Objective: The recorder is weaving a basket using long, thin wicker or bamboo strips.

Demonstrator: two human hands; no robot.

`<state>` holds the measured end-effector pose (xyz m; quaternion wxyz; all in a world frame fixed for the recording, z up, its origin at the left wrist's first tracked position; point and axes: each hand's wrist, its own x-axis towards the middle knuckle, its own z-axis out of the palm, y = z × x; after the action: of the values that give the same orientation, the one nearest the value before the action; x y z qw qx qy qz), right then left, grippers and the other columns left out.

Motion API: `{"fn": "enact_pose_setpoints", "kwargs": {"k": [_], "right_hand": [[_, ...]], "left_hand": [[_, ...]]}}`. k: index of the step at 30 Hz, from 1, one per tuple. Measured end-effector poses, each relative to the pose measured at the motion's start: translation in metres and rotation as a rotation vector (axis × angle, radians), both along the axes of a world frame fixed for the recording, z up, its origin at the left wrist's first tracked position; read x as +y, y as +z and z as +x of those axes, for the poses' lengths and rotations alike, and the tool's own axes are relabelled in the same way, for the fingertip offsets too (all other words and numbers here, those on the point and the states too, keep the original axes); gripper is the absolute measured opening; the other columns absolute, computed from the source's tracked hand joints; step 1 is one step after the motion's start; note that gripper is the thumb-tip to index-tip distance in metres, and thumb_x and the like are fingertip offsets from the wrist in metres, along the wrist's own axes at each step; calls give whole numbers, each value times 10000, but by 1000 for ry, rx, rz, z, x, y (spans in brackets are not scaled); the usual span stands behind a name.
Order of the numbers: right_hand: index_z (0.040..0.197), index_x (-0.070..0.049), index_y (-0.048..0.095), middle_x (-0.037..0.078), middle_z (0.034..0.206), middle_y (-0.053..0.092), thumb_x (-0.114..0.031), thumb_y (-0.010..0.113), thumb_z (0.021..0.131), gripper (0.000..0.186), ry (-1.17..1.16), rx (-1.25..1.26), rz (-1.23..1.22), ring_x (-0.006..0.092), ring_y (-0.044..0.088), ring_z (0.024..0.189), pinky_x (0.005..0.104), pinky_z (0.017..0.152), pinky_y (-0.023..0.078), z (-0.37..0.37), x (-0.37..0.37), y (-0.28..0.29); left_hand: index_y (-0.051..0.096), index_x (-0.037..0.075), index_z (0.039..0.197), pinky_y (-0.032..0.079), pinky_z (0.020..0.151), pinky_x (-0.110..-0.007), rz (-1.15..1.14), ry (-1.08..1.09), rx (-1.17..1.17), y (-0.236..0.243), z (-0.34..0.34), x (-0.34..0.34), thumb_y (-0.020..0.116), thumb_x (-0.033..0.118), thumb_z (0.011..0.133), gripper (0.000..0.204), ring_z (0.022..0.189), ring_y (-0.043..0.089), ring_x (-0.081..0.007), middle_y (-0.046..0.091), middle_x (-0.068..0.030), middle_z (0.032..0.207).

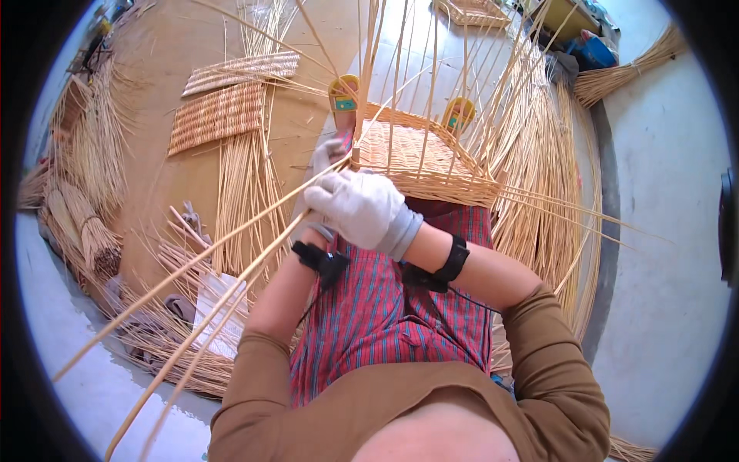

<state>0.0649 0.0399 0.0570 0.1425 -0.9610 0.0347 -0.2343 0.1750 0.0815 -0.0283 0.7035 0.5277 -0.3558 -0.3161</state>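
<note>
– Is there any lettering you can read around you?
– None you can make out. At twelve o'clock, the left-hand slipper (344,86) bears a small coloured patch, as does the right-hand slipper (459,113) at one; both are too small for you to tell print from pattern.
– And the white sheet (219,314) at your eight o'clock?
– Too blurred for you to tell print from creases.

Workshop; heaped canes (539,154); part-woven basket (431,187)
</note>
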Motion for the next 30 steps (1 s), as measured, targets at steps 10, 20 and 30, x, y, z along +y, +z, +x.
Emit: {"fn": "enact_pose_setpoints", "kwargs": {"k": [10, 20, 30], "right_hand": [[1015, -98, 566, 110, 822, 673, -213, 641, 1000, 138, -442, -232, 194, 278, 713, 660, 401, 538, 540, 19, -16, 19], [1155, -2, 623, 179, 1115, 755, -40, 574, 1050, 122, -390, -280, 804, 176, 770, 803, 302, 709, 614, -51, 51, -35], [1122, -9, 664, 184, 1112, 754, -18, 657, 985, 137, -160, -206, 517, 334, 753, 1080, 398, 885, 627, -57, 18, 1]], "left_hand": [[611, 53, 1347, 531, 1001, -365, 506, -54, -331, -43, 8, 6, 752, 118, 941, 435, 1160, 653, -215, 689, -84, 1251], [647, 73, 1282, 526, 1036, -344, 121, -311, 211, -26, 34, 1, 870, 110, 853, 485, 1205, 613, -191, 644, -91, 1320], [615, 133, 1332, 293, 1200, -358, 119, -859, -23, -15, 80, -28, 827, 180, 892, 491, 1357, 415, -156, 514, -7, 1368]]}}
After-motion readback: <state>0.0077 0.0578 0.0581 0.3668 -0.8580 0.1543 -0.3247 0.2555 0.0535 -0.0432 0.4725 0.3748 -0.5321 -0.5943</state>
